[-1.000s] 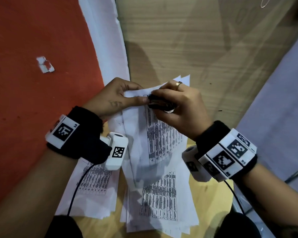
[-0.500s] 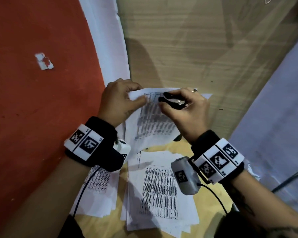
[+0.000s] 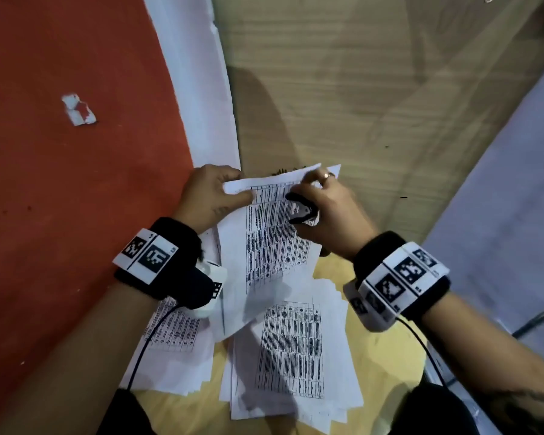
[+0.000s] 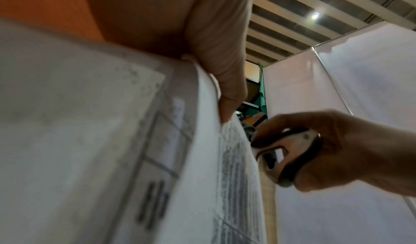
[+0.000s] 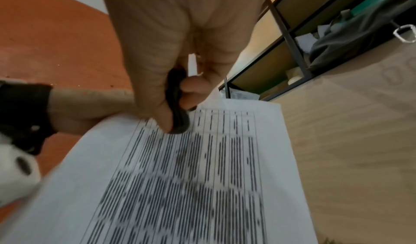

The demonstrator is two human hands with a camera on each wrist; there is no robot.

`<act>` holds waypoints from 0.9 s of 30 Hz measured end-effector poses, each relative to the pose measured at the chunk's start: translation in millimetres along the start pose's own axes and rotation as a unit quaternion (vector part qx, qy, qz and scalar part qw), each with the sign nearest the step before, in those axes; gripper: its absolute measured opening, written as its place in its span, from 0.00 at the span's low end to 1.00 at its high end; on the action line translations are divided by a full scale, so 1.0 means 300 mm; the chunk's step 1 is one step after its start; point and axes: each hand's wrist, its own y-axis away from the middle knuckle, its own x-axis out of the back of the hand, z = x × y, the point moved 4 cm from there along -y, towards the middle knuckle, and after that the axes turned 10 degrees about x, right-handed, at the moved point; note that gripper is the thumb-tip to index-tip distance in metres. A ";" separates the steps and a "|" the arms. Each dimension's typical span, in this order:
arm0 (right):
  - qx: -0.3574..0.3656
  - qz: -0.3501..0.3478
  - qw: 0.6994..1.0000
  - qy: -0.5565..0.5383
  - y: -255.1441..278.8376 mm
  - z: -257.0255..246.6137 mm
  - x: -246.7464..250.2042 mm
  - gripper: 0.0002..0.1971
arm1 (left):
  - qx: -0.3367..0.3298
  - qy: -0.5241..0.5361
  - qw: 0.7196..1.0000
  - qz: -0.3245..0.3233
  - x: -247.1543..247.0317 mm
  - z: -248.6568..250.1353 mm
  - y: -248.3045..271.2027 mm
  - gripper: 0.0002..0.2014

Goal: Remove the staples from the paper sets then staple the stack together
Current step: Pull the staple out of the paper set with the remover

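Observation:
I hold a printed paper set (image 3: 270, 246) up above the table. My left hand (image 3: 233, 191) pinches its top left corner between thumb and fingers; the thumb (image 4: 227, 91) lies on the sheet edge. My right hand (image 3: 308, 196) grips a black and metal staple remover (image 3: 302, 210), with its jaws apart against the upper right of the top sheet. The remover (image 5: 178, 105) sits between thumb and fingers, and other right fingertips touch the set's top edge. No staple can be made out.
Two loose stacks of printed sheets lie on the wooden table below my wrists, one at the centre (image 3: 292, 350) and one at the left (image 3: 173, 334). An orange floor (image 3: 60, 215) is on the left. A white panel (image 3: 515, 183) stands on the right.
Both hands have lifted the paper set off the lower stack and tilted it up. The staple remover has shifted from the top left corner toward the upper right of the sheet.

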 end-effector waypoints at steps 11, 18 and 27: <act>0.061 -0.121 0.988 -0.072 -0.076 -0.017 0.095 0.22 | -0.085 -0.144 0.985 -0.041 0.004 0.045 0.006 0.18; 0.071 -0.101 0.989 -0.079 -0.068 -0.046 0.126 0.21 | -0.111 -0.262 0.958 -0.038 -0.033 0.152 0.008 0.16; 0.123 0.111 0.981 -0.102 -0.037 -0.049 0.133 0.21 | -0.058 -0.157 0.984 -0.060 -0.007 0.155 0.017 0.12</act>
